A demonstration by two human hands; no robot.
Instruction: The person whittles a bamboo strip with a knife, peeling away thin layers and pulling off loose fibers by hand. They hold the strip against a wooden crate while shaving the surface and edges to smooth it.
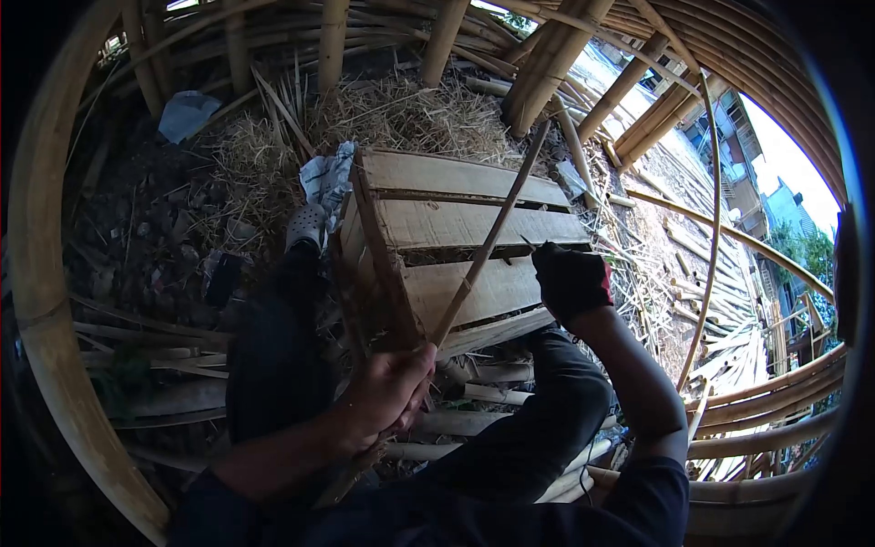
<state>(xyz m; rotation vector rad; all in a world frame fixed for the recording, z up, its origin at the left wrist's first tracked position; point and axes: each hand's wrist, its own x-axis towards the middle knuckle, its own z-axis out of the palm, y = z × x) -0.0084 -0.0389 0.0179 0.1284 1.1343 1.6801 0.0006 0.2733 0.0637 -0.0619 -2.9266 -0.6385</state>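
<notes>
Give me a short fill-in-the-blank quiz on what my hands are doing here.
1. The right hand wears a black ___.
2. The left hand, bare, grips a thin strip of ___.
3. That strip crosses over a slatted ___ crate.
Missing words: glove; bamboo; wooden.

The left hand is recorded low and central, bare, clenched into a tight fist with the thumb folded across the fingers. The left forearm is bare and is drawn in from the lower left. The right hand is held higher and further forward, covered by a dark glove with a red cuff, fingers curled under. The right forearm is bare and raised steeply from a bent elbow.
</notes>
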